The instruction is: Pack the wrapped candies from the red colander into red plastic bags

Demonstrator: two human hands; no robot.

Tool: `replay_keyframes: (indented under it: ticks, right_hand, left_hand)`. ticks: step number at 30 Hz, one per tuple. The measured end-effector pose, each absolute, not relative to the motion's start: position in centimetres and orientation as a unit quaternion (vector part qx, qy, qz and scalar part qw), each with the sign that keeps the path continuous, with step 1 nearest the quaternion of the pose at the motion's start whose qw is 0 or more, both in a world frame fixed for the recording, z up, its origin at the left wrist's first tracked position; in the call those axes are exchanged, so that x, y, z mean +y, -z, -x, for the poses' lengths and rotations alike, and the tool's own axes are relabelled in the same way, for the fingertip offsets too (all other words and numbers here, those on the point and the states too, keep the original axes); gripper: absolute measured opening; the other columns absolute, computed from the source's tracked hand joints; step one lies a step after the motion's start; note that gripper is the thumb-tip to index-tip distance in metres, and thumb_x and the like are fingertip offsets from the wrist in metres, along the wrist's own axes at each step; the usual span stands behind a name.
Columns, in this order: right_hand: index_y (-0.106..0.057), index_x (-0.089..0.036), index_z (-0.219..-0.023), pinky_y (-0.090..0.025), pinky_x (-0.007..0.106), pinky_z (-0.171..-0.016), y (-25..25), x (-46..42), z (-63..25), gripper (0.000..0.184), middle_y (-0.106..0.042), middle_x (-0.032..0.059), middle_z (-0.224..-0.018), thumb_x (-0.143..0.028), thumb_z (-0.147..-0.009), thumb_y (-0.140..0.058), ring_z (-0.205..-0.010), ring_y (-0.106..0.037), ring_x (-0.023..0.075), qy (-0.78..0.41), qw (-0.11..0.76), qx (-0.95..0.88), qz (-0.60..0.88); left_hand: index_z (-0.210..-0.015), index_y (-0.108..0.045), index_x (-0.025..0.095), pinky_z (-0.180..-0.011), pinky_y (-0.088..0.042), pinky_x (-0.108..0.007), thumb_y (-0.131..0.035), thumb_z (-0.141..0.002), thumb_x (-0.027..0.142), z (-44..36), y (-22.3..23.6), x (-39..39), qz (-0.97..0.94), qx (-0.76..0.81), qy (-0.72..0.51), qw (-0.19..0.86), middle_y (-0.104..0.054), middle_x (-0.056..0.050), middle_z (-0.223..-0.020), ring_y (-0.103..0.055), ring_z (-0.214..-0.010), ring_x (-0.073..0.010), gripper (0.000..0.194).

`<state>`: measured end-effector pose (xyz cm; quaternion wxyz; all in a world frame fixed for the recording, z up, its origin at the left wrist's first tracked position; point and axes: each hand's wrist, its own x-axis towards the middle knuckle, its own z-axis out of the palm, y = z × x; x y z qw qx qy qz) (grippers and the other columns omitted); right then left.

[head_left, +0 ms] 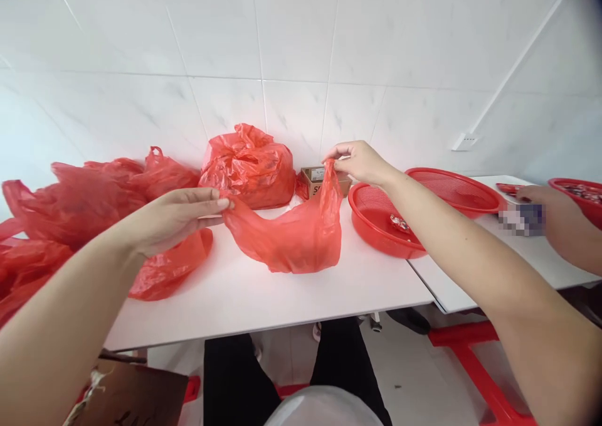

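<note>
While the fingers (207, 206) of my left hand (169, 222) pinched one upper corner of a thin red plastic bag (301, 241), those of my right hand (360, 162) grasped the other, slightly higher, so that it sagged between them over the white desk (263, 316). On my remote feed, a bulky tied-up bag (249, 175) and a small cardboard box (317, 187) sat behind it, near the tiled wall (291, 106), and rumpled red bags (94, 203) lay heaped to the left. Just right stood a red mesh basket (369, 225), and farther right I saw another person's hand (540, 194).
</note>
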<state>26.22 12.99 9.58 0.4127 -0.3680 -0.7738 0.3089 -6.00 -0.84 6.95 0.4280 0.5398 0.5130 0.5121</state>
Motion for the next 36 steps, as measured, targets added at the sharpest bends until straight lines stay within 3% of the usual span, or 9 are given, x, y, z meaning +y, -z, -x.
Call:
replay_keyframes:
  ticks: [4,9,14,19,22,26,30,34,36]
  right_hand:
    - [-0.069,-0.014,-0.081,-0.058,0.024,-0.064,-9.9,12.6,-23.5,0.009,-0.068,0.0011,-0.08,-0.007,-0.075,-0.065,-0.067,-0.066,0.0116,-0.378,0.382,-0.779,0.322]
    - [-0.067,-0.017,-0.087,-0.056,0.024,-0.064,-10.1,10.3,-19.2,0.014,-0.068,0.0001,-0.081,-0.009,-0.076,-0.064,-0.072,-0.065,0.0118,-0.404,0.289,-0.839,0.222]
    - [-0.064,-0.02,-0.1,-0.056,0.028,-0.073,-9.4,9.6,-15.9,0.025,-0.066,0.0014,-0.096,-0.009,-0.078,-0.059,-0.086,-0.064,0.0134,-0.395,0.309,-0.852,0.151]
    - [-0.06,-0.019,-0.103,-0.054,0.033,-0.081,-6.2,11.7,-16.0,0.023,-0.065,0.0045,-0.105,-0.017,-0.08,-0.064,-0.093,-0.063,0.0156,-0.388,0.328,-0.844,0.17]
    - [-0.058,-0.018,-0.087,-0.053,0.031,-0.074,-4.9,11.2,-16.9,0.006,-0.063,-0.0005,-0.08,-0.022,-0.085,-0.062,-0.075,-0.061,0.013,-0.422,0.315,-0.828,0.193]
    - [-0.06,-0.021,-0.091,-0.051,0.03,-0.082,-5.1,8.7,-18.4,0.011,-0.064,-0.0004,-0.09,-0.026,-0.085,-0.067,-0.085,-0.062,0.0137,-0.415,0.328,-0.833,0.162]
    - [-0.06,-0.024,-0.11,-0.045,0.034,-0.097,-3.8,8.9,-18.2,0.018,-0.065,0.0031,-0.111,-0.033,-0.094,-0.056,-0.108,-0.06,0.0163,-0.436,0.36,-0.808,0.166]
    - [-0.056,-0.023,-0.124,-0.046,0.036,-0.099,-0.5,11.2,-16.7,0.028,-0.067,0.0045,-0.11,-0.03,-0.1,-0.042,-0.107,-0.061,0.0162,-0.508,0.336,-0.76,0.226]
    - [-0.056,-0.024,-0.126,-0.045,0.037,-0.101,0.6,11.6,-16.2,0.03,-0.065,0.0043,-0.118,-0.03,-0.098,-0.047,-0.111,-0.06,0.0168,-0.528,0.336,-0.748,0.221]
  left_hand:
    - [-0.094,-0.069,0.02,-0.089,-0.048,-0.033,-0.074,-0.078,0.035,2.8,-7.1,0.4,-0.514,0.429,-0.542,0.508,-0.07,-0.006,-0.11,-0.064,-0.095,-0.019,0.022]
    - [-0.126,-0.055,0.028,-0.078,-0.05,-0.034,-0.079,-0.073,0.032,0.0,-6.4,2.2,-0.592,0.467,-0.39,0.529,-0.068,0.0,-0.083,-0.066,-0.077,-0.0181,0.058]
    - [-0.1,-0.066,0.021,-0.054,-0.046,-0.027,-0.072,-0.078,0.041,-0.3,-5.6,3.2,-0.587,0.515,-0.354,0.515,-0.041,0.008,-0.058,-0.04,-0.048,-0.0088,0.031]
    - [-0.077,-0.06,0.018,-0.054,-0.045,-0.027,-0.055,-0.088,0.056,1.3,-4.6,4.1,-0.539,0.506,-0.403,0.539,-0.026,0.01,-0.051,-0.03,-0.043,-0.0074,0.04]
    - [-0.075,-0.059,0.017,-0.062,-0.05,-0.032,-0.052,-0.089,0.056,1.9,-4.0,4.5,-0.554,0.5,-0.398,0.534,-0.046,0.004,-0.054,-0.041,-0.047,-0.0094,0.041]
    - [-0.081,-0.067,0.018,-0.066,-0.049,-0.03,-0.063,-0.083,0.045,2.2,-4.0,4.6,-0.582,0.487,-0.397,0.516,-0.065,-0.003,-0.074,-0.059,-0.066,-0.0156,0.027]
    - [-0.078,-0.072,0.021,-0.063,-0.049,-0.028,-0.067,-0.076,0.029,1.9,-4.3,4.4,-0.695,0.509,-0.289,0.418,-0.067,-0.001,-0.074,-0.06,-0.063,-0.0159,0.009]
    - [-0.073,-0.066,0.022,-0.053,-0.04,-0.025,-0.052,-0.073,0.012,0.9,-3.1,4.4,-0.767,0.564,-0.266,0.148,-0.064,0.002,-0.067,-0.055,-0.057,-0.0148,0.017]
    - [-0.079,-0.065,0.022,-0.054,-0.038,-0.027,-0.047,-0.072,0.008,0.4,-2.1,4.4,-0.749,0.589,-0.297,0.061,-0.067,-0.001,-0.079,-0.058,-0.065,-0.017,0.023]
